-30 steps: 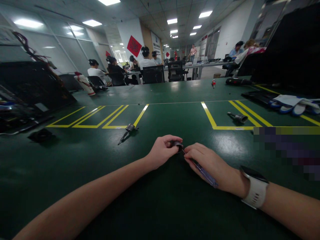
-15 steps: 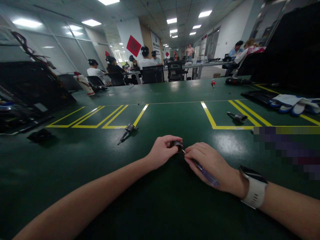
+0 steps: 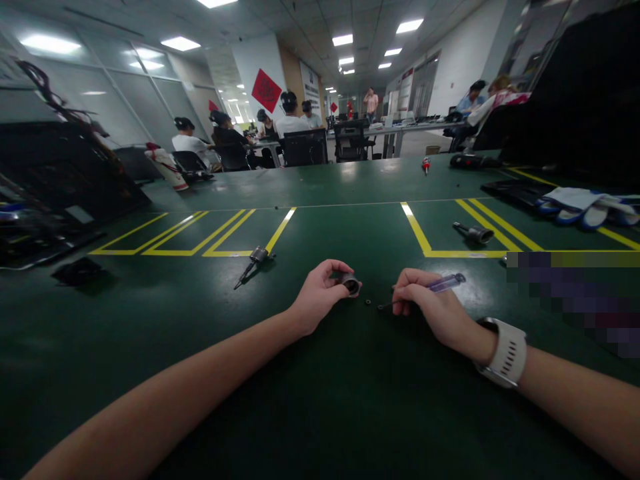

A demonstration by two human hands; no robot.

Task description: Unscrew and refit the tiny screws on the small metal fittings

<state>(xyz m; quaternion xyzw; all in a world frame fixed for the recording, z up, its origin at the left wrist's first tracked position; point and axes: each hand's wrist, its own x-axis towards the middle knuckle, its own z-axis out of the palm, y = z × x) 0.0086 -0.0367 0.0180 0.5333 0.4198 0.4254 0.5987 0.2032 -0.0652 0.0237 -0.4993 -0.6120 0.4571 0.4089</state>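
In the head view, my left hand (image 3: 320, 297) is closed around a cup-shaped metal housing (image 3: 351, 285), its round opening turned toward my right hand. My right hand (image 3: 430, 300) grips a screwdriver (image 3: 447, 283) with a clear purple handle; its thin shaft points left and down to the table. A small dark ring (image 3: 368, 302) lies between the housing and the screwdriver's tip, apart from both. Further left rests a metal shaft part with a cylindrical body (image 3: 258, 255). A similar part with a cup-shaped end (image 3: 479, 234) lies beyond my right hand.
Yellow tape lines (image 3: 470, 255) mark the green table (image 3: 320, 400). White-and-blue gloves (image 3: 583, 203) and a dark monitor-like panel (image 3: 585, 107) stand at right. A red-handled tool (image 3: 426, 165) lies at the far edge, a black object (image 3: 77, 272) at left. People (image 3: 290, 117) sit beyond.
My right hand has drawn the screwdriver away from the housing, and its handle now points up and right. The small ring now shows on the table. My left hand still holds the housing.
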